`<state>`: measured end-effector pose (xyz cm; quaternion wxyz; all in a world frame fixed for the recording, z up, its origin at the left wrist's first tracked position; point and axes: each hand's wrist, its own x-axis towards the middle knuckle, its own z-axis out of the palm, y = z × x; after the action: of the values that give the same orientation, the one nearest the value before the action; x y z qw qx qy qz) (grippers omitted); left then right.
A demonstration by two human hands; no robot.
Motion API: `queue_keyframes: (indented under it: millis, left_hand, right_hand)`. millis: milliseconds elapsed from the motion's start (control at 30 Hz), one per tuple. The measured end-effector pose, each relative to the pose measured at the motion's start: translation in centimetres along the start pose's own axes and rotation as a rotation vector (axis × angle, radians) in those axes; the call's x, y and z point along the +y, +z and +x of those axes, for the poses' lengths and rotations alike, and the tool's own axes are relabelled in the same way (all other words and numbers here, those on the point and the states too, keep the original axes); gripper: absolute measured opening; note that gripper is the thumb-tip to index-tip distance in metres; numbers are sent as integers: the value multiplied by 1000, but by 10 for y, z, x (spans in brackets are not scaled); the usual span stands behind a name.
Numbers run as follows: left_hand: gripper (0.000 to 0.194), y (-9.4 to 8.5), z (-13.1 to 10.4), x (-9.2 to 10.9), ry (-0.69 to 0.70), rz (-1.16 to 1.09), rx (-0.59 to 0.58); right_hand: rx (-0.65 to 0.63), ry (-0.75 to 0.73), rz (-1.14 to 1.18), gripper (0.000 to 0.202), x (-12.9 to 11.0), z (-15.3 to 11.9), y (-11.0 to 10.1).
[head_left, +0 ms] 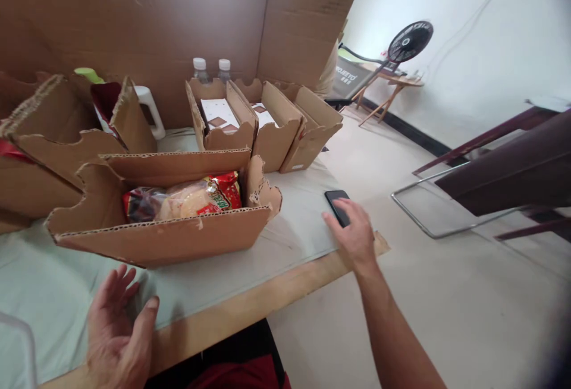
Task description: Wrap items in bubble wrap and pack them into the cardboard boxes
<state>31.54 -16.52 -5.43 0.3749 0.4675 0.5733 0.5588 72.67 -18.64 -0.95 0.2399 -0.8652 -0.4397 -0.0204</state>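
1. Head view, relation: the phone (337, 207) lay flat near the right edge of the table (250, 308), directly under the fingertips of the right hand (352, 235). Its long axis ran away from the person and slightly leftward, roughly in line with the reaching forearm. The right hand was much the nearer; the left hand (116, 329) was well apart from it, across the near table edge.

2. Head view, right hand: palm down, fingers extended and loosely spread, fingertips touching the near end of the phone. No wrap around its edges was visible, so the hand rested on the phone and did not grip it.

3. Head view, left hand: open, palm tilted inward, fingers fanned, thumb up. It held nothing and hovered just in front of the near wall of the cardboard box (160, 237); contact with the box could not be confirmed.

4. Head view, surroundings: the cardboard box contained a snack bag (187, 198) lying on its side. Further boxes (263, 124) stood behind, with two bottles (212, 69) against the cardboard backdrop. A fan (409, 41) stood on a small stand by the far wall.
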Motion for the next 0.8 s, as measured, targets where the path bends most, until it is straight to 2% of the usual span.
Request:
queue_keyframes:
  millis: [100, 200, 367, 533, 800]
  left_hand:
    - [80, 4, -2, 6, -56, 63, -18]
    - [77, 6, -3, 12, -112, 101, -27]
    - [91, 3, -3, 14, -147, 136, -21]
    - [92, 4, -3, 14, -146, 144, -16]
    - [87, 7, -5, 15, -148, 113, 2]
  right_hand:
    - [-11, 173, -143, 71, 48, 25, -6]
    - [-61, 201, -206, 76, 63, 32, -4]
    - [-82, 225, -259, 71, 60, 30, 3]
    - [-86, 225, -254, 76, 60, 35, 0]
    - [23, 130, -303, 80, 46, 28, -3]
